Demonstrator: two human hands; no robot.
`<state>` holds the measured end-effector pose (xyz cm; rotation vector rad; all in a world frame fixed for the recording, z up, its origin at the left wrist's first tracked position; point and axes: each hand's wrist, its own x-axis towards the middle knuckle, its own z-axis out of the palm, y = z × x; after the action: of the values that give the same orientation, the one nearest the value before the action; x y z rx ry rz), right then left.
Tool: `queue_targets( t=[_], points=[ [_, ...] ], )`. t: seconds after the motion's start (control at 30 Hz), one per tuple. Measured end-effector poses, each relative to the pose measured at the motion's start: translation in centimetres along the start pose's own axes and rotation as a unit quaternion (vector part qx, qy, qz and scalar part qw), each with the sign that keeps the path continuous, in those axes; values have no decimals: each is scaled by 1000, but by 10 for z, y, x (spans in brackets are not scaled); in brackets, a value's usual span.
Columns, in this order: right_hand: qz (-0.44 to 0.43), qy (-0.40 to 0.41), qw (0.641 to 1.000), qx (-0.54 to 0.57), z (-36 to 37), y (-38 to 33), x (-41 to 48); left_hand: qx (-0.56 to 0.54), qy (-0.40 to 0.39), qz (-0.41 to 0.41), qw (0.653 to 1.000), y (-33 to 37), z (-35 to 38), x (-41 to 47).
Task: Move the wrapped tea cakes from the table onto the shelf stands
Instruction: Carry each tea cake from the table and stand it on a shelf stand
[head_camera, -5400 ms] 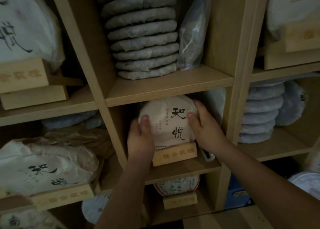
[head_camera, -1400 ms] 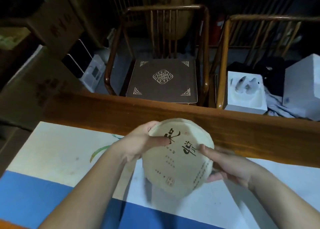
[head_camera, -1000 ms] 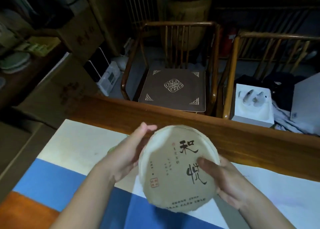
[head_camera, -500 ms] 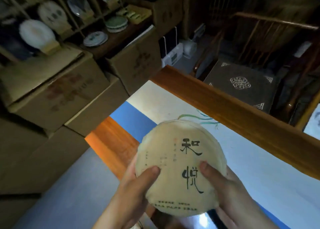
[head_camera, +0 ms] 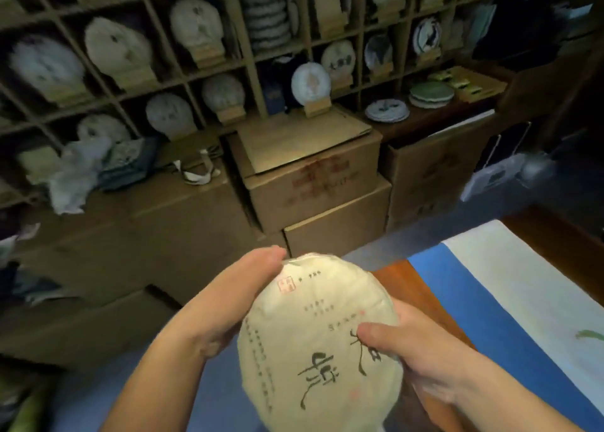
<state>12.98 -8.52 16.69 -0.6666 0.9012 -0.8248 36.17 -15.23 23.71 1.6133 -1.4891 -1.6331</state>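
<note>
tea cake | black brush calligraphy, red seal stamp | left hand and right hand fingers grip its edges

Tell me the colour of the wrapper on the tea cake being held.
Cream paper with dark calligraphy on the tea cake, per the head view.

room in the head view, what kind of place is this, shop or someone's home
Most likely a tea shop or its stockroom. A grid of wooden shelves shows many wrapped tea cakes on small stands, sealed cardboard boxes are stacked below, and both hands hold another tea cake.
</note>
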Motion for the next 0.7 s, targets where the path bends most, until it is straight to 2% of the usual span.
queue_targets(
  t=[0.07, 0.17, 0.27, 0.33, 0.4, 0.5, 0.6, 0.7],
  points=[
    [-14, 2, 1000, 23, 20, -2, 33, -78, 38, 5, 996, -23, -30, -2],
    [-21, 2, 998, 61, 44, -15, 79, -223, 167, 4, 960, -57, -66, -2],
    [-37, 34, 992, 115, 63, -28, 123, -331, 156, -26, 930, -52, -64, 21],
    [-38, 28, 985, 164, 74, -36, 152, -377, 136, 30, 916, -51, -63, 36],
    [-48, 8, 976, 210, 80, -41, 184, -377, 150, 76, 911, -44, -71, 73],
    [-33, -23, 970, 241, 72, -64, 229, -356, 154, 91, 917, -17, -106, 125],
    [4, -83, 983, 166, 35, -108, 268, -324, 68, 97, 939, 16, -156, 162],
    [-29, -89, 996, 0, 3, -175, 311, -268, -52, 33, 961, 51, -208, 209]
  ],
)
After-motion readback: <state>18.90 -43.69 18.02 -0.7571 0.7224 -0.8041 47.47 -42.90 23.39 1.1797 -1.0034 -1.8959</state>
